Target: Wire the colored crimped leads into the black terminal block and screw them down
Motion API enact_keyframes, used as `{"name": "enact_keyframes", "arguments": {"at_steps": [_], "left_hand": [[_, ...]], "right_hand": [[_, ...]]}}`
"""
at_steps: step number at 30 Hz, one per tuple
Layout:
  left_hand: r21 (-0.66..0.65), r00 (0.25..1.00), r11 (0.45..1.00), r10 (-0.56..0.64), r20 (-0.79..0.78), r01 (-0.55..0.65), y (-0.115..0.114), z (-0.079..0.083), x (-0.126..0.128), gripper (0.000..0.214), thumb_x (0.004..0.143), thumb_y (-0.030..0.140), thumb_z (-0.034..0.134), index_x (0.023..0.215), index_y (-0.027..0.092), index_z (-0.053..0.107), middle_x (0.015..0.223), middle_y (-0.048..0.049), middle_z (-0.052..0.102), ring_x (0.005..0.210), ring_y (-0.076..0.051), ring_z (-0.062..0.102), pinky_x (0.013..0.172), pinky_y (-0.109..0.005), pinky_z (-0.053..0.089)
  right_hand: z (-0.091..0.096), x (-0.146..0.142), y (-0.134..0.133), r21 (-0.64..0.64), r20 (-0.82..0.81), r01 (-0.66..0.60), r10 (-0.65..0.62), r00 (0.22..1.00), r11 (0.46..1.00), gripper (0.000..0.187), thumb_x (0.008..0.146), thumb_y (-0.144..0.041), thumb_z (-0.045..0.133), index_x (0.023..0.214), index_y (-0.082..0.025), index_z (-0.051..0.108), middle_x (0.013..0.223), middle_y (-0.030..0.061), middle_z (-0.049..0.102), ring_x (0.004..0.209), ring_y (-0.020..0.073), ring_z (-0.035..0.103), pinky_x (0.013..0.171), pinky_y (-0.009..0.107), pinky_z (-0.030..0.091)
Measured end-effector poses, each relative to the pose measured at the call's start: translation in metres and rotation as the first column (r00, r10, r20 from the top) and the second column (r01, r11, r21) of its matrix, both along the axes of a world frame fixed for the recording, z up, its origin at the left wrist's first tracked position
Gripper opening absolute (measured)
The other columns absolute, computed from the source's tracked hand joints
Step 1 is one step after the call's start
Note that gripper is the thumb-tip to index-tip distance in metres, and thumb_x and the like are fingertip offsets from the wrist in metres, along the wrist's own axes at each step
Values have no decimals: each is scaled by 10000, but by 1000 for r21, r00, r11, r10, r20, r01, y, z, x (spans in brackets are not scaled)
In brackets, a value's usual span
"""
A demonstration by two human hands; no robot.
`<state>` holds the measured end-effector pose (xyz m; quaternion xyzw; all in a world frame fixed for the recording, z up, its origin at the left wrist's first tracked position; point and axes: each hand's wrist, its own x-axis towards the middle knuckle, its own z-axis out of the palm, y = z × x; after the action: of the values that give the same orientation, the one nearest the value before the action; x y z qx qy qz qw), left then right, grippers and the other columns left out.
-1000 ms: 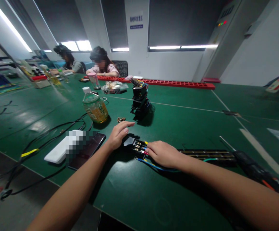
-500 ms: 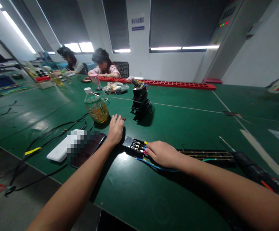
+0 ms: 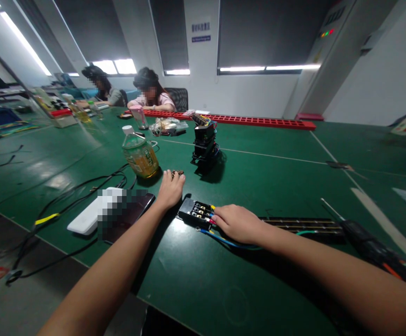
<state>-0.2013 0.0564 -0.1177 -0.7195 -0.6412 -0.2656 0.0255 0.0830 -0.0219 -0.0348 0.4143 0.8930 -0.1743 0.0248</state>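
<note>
In the head view a black terminal block (image 3: 196,213) lies on the green table, with rows of metal screw contacts and a pale plate at its left end. My right hand (image 3: 239,225) is closed at the block's right side, gripping wires whose yellow, blue and red ends (image 3: 212,215) meet the contacts. A blue wire with a ring end (image 3: 220,239) runs below that hand. My left hand (image 3: 172,190) is beyond the block, its fingers bent down beside a small pile of brass-coloured screws (image 3: 178,173). Its fingertips are partly hidden; whatever they pinch is too small to name.
A drink bottle (image 3: 140,156), a white power bank (image 3: 92,214) and a dark phone (image 3: 133,212) stand or lie left. Stacked black blocks (image 3: 203,144) are behind. An electric screwdriver (image 3: 370,247) and black strips (image 3: 304,226) lie right. Two people sit across the table.
My left hand has drawn back slightly towards me, its fingers more bent, and more of the screw pile shows. The right hand and the terminal block stay nearly where they were.
</note>
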Motion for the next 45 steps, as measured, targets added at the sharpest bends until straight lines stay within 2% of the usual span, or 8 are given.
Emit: {"name": "enact_keyframes", "arguments": {"at_steps": [8, 13, 18, 25, 30, 37, 45], "left_hand": [[-16, 991, 999, -51, -127, 50, 3, 0, -3, 387, 1076, 243, 312, 1266, 120, 626, 1384, -223, 637, 1471, -368, 464, 1274, -608, 272], [-35, 995, 999, -28, -96, 25, 7, -1, -6, 385, 1099, 345, 325, 1283, 142, 595, 1359, -205, 646, 1403, -359, 523, 1210, -624, 360], [-50, 999, 999, -11, -48, 9, 7, 0, -6, 413, 1107, 420, 326, 1252, 152, 603, 1358, -196, 648, 1369, -345, 547, 1202, -596, 375], [-47, 1000, 999, 9, 10, -9, 5, 4, -2, 416, 1098, 458, 368, 1209, 165, 641, 1326, -183, 672, 1357, -321, 558, 1213, -546, 372], [-52, 998, 997, 56, 36, -54, 1, 8, 3, 455, 1104, 458, 329, 1127, 168, 679, 1283, -163, 694, 1311, -290, 595, 1197, -487, 411], [-77, 994, 992, 103, 23, -101, -5, 14, 11, 581, 1104, 498, 261, 1081, 128, 709, 1259, -203, 693, 1255, -315, 627, 1141, -478, 458], [-90, 991, 988, 124, -39, -127, -11, 21, 14, 583, 1091, 523, 300, 988, 150, 737, 1147, -180, 733, 1156, -309, 661, 1088, -445, 487]], "right_hand": [[-1, -1, 1, 0, 15, 5, -5, 1000, 1000, 420, 1073, -440, 330, 1044, -186, 663, 1093, 111, 747, 962, 229, 696, 787, 302, 410], [0, -2, 0, -6, 22, 6, -6, 1000, 1000, 424, 1071, -439, 327, 1040, -188, 666, 1090, 108, 747, 967, 239, 701, 789, 308, 422], [2, -2, 0, -14, 28, 5, -5, 1000, 1000, 428, 1074, -432, 325, 1044, -183, 672, 1080, 107, 746, 960, 232, 703, 789, 302, 433], [4, -2, 0, -23, 36, 9, -8, 999, 1000, 428, 1076, -429, 324, 1059, -179, 672, 1088, 114, 743, 967, 230, 701, 792, 304, 435], [5, -3, 0, -27, 36, 14, -13, 999, 1000, 429, 1075, -434, 321, 1060, -189, 673, 1076, 102, 743, 945, 225, 699, 775, 301, 427], [4, -3, 0, -23, 36, 7, -6, 999, 1000, 428, 1076, -432, 318, 1064, -190, 671, 1074, 98, 743, 938, 220, 695, 775, 295, 420], [5, -4, 0, -34, 51, 15, -14, 999, 999, 427, 1078, -436, 321, 1076, -188, 668, 1083, 102, 741, 942, 221, 698, 757, 299, 407]]}}
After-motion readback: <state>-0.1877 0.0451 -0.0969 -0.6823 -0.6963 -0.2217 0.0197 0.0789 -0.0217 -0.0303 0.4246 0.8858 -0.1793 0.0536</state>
